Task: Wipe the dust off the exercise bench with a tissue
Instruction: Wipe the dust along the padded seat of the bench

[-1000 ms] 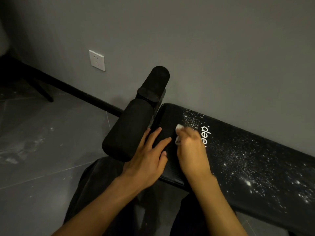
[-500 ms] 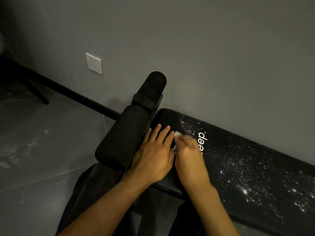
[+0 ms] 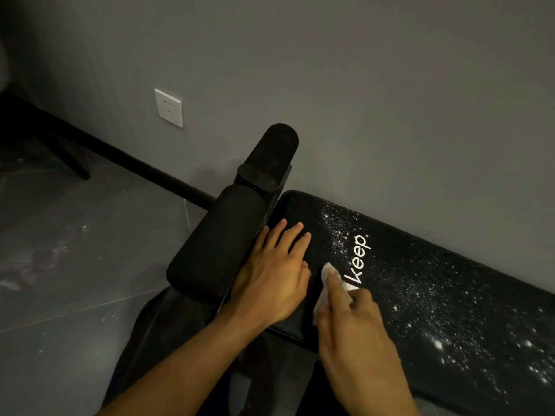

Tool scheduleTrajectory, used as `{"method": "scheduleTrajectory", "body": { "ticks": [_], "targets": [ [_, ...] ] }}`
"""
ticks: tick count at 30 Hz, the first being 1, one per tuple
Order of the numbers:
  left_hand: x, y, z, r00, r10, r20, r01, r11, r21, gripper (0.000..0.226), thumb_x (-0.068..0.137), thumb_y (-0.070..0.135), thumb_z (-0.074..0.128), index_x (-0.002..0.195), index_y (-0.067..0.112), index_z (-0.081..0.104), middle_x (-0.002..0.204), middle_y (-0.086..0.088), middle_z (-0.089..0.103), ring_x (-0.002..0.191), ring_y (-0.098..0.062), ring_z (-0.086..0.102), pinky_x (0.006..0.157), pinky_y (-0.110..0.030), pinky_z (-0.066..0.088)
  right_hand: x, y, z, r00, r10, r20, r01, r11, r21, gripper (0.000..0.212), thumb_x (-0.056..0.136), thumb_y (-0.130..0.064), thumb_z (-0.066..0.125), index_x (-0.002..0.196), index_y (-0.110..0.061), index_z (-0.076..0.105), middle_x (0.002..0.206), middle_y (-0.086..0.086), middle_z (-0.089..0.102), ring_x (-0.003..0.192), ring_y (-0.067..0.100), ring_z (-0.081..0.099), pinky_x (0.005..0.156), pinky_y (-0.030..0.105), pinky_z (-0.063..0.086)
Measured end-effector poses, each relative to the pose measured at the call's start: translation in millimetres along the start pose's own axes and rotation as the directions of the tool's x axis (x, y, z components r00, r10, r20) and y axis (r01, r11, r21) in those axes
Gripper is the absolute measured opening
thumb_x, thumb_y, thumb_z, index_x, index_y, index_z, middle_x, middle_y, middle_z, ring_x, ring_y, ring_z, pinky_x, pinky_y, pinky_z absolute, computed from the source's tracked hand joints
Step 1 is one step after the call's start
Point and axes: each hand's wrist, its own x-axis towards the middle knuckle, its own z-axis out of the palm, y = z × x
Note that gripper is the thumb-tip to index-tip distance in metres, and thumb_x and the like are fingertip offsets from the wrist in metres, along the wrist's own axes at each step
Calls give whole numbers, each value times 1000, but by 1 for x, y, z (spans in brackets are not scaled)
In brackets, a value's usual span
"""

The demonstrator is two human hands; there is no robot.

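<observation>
A black padded exercise bench (image 3: 435,283) with a white "keep" logo runs along the wall, its right stretch speckled with white dust. The strip at its left end looks wiped. My left hand (image 3: 274,277) lies flat on that left end with fingers straight and spread. My right hand (image 3: 351,319) presses a crumpled white tissue (image 3: 326,288) onto the pad just left of the logo, fingers curled over the tissue and the forefinger stretched along it. Most of the tissue is hidden under the hand.
Two black foam leg rollers (image 3: 216,244) stand at the bench's left end, right beside my left hand. A grey wall with a white socket (image 3: 168,108) is close behind. Grey floor tiles (image 3: 75,265) lie to the left, my dark trousers below.
My right hand has drawn the tissue back toward me and slightly right, uncovering the whole logo. My left hand's fingers have spread a little and stay on the bench end.
</observation>
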Motion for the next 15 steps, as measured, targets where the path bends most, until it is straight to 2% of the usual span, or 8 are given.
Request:
{"method": "scheduleTrajectory", "body": {
  "ticks": [1, 3, 5, 6, 9, 11, 13, 15],
  "targets": [
    [0, 0, 1, 1000, 1, -2, -1, 1000, 3, 66, 95, 39, 22, 154, 17, 41, 163, -4, 34, 154, -25, 21, 127, -47, 15, 0, 2, 5, 1000, 8, -18, -7, 999, 41, 71, 99, -40, 44, 155, -43, 0, 132, -1, 39, 110, 15, 52, 84, 26, 49],
    [-1, 0, 1, 1000, 5, -10, -5, 1000, 6, 65, 94, 39, 23, 153, 17, 42, 162, -5, 36, 154, -26, 23, 126, -48, 17, 2, 8, 12, 997, 50, -65, -39, 987, 159, 82, 87, -27, 72, 154, -34, 25, 128, 4, 52, 101, 18, 61, 81, 18, 47],
    [0, 0, 1, 1000, 7, -16, -7, 1000, 1, 64, 95, 38, 25, 152, 16, 44, 162, -5, 37, 153, -26, 24, 126, -49, 18, 4, 13, 12, 986, 99, -132, -55, 951, 306, 80, 72, -25, 88, 143, -26, 51, 120, 1, 63, 97, 10, 64, 82, 1, 41],
    [0, 0, 1, 1000, 11, -18, -11, 1000, 1, 64, 95, 38, 25, 152, 16, 43, 162, -5, 37, 153, -26, 24, 126, -49, 18, 5, 13, 10, 981, 137, -135, -78, 923, 376, 75, 70, -30, 88, 138, -27, 57, 117, -4, 65, 95, 5, 64, 79, -3, 39],
    [-1, -2, 2, 1000, 19, -10, -19, 1000, 22, 64, 96, 39, 23, 154, 17, 39, 164, -5, 33, 154, -25, 20, 127, -48, 15, -4, 13, 0, 984, 156, -89, -103, 895, 434, 63, 78, -64, 66, 135, -39, 58, 118, -17, 67, 101, -1, 64, 82, 6, 46],
    [0, -2, 1, 1000, 19, -6, -19, 999, 34, 65, 96, 40, 21, 155, 17, 38, 164, -4, 32, 155, -25, 19, 127, -47, 13, -11, 11, -4, 987, 93, -135, -57, 968, 246, 65, 83, -80, 38, 129, -40, 61, 123, -18, 61, 111, 7, 60, 91, 29, 47],
    [-1, -1, 1, 1000, 19, 4, -19, 999, 31, 67, 96, 40, 19, 156, 17, 36, 165, -4, 29, 155, -25, 16, 127, -46, 11, -11, 8, -2, 977, 25, -212, -19, 999, 28, 60, 90, -71, 27, 129, -39, 61, 124, -8, 55, 109, 19, 56, 87, 39, 46],
    [-1, -1, 0, 1000, 19, 11, -19, 1000, 22, 69, 95, 42, 15, 157, 18, 34, 166, -3, 27, 156, -24, 13, 128, -44, 8, -3, 2, 5, 985, 43, -166, -41, 999, 13, 56, 98, -58, 24, 145, -35, 44, 125, -1, 46, 106, 20, 54, 86, 38, 49]
  ]
}}
